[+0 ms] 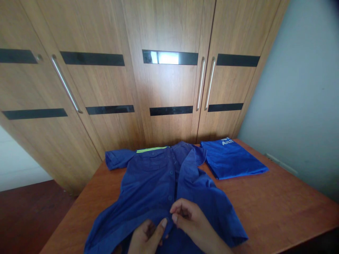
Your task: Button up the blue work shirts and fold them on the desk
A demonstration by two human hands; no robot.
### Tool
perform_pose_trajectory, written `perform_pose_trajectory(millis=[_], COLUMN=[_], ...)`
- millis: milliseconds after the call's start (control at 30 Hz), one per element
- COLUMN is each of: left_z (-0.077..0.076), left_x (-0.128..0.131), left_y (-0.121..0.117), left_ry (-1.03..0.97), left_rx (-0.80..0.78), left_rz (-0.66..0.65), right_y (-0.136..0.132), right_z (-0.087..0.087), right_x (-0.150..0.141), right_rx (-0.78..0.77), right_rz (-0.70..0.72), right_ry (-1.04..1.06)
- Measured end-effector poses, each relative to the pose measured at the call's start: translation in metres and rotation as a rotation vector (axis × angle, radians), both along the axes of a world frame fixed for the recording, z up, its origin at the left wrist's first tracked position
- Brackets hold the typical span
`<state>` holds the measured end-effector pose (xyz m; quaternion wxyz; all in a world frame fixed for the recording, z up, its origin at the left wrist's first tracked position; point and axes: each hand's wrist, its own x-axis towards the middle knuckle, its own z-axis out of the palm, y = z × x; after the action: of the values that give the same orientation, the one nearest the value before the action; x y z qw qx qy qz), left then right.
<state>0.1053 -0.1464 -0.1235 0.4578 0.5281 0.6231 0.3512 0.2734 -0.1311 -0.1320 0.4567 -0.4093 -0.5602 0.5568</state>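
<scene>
A blue short-sleeved shirt [156, 183] with a yellow-green collar stripe lies spread front-up on the brown wooden table [278, 208]. My left hand [147, 236] and my right hand [189, 220] meet at the shirt's button placket near its lower hem. Both hands have their fingers curled and pinched on the blue fabric, thumbs nearly touching. Several buttons run up the placket above my hands.
A second blue shirt [231, 158], folded flat with white lettering at its top, lies at the back right of the table. A wooden wardrobe [164, 81] with long metal handles stands right behind the table. A grey wall [304, 106] closes the right side.
</scene>
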Motion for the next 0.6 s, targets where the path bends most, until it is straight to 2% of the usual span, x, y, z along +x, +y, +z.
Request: perform_pose_trajectory(millis=[133,233,367,467,600], left_z=[0.000,-0.005,-0.012,-0.015,-0.019], left_x=[0.002,0.004,0.006,0.005,0.005], left_y=[0.009,0.010,0.007,0.005,0.004], left_ry=[-0.010,-0.004,-0.048,-0.072,-0.059], left_rx=[0.058,0.087,0.046,0.014,0.032], left_rz=[0.049,0.044,-0.002,-0.036,0.003], right_y=[-0.004,-0.013,-0.023,-0.024,-0.023], right_z=[-0.002,-0.002,-0.003,-0.005,-0.006], right_x=[0.018,0.023,0.020,0.016,0.015], right_rx=[0.006,0.071,0.175,0.244,0.274], right_rz=[-0.071,-0.021,0.016,-0.016,-0.045], right_ry=[-0.238,-0.546,-0.917,-1.063,-1.128])
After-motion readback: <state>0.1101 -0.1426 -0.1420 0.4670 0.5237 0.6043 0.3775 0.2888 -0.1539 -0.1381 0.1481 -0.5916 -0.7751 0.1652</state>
